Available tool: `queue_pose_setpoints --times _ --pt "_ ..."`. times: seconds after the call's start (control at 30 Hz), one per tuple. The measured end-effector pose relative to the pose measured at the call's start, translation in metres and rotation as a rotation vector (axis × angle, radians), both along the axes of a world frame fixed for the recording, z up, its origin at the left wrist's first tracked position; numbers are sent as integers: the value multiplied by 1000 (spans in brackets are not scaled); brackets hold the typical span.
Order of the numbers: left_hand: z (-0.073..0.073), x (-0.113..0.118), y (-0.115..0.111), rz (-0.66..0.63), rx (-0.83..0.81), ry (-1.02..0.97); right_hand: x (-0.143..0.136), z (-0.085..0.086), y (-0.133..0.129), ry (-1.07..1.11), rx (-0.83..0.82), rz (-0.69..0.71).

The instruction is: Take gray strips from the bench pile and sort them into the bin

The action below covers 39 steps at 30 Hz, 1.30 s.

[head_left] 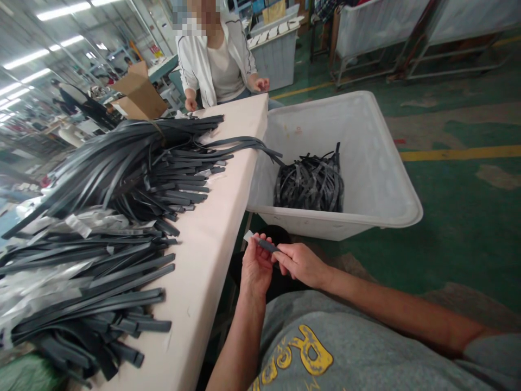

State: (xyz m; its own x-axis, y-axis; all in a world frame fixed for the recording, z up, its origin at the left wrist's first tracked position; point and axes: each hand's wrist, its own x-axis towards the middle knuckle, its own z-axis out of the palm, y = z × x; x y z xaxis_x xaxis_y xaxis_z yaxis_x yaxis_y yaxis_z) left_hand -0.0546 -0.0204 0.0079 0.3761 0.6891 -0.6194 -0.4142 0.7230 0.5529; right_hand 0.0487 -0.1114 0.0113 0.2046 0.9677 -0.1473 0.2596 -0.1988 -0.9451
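A short dark strip (267, 246) is held between my two hands beside the table edge. My left hand (257, 267) has its fingers closed round the strip's far end, where a small white piece (248, 235) sticks out past the fingertips. My right hand (300, 263) pinches the near end of the strip between thumb and fingers. Bundles of long dark strips (118, 163) lie on the pale table (191, 288) to the left, with crumpled clear plastic among them.
A large white bin (378, 184) with a heap of dark strips (311, 184) stands beyond my hands. Across the table sits a person (228, 65) in a white jacket. A cardboard box (140, 92) and wheeled bins (374, 32) are further back.
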Motion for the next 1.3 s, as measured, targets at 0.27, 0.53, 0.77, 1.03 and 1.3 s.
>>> queue_pose_setpoints --times 0.27,0.53,0.77,1.03,1.3 --pt "-4 -4 2 10 -18 -55 -2 2 5 -39 -19 17" --pt "-10 -4 -6 11 29 -31 -6 2 14 38 -31 67" --pt "-14 -12 -3 74 -41 -3 11 30 -19 -16 11 25" --pt "-6 -3 -27 -84 18 -120 6 29 -11 -45 21 -21" --pt "2 -8 -18 -29 -18 -84 8 44 -18 -31 -42 12"
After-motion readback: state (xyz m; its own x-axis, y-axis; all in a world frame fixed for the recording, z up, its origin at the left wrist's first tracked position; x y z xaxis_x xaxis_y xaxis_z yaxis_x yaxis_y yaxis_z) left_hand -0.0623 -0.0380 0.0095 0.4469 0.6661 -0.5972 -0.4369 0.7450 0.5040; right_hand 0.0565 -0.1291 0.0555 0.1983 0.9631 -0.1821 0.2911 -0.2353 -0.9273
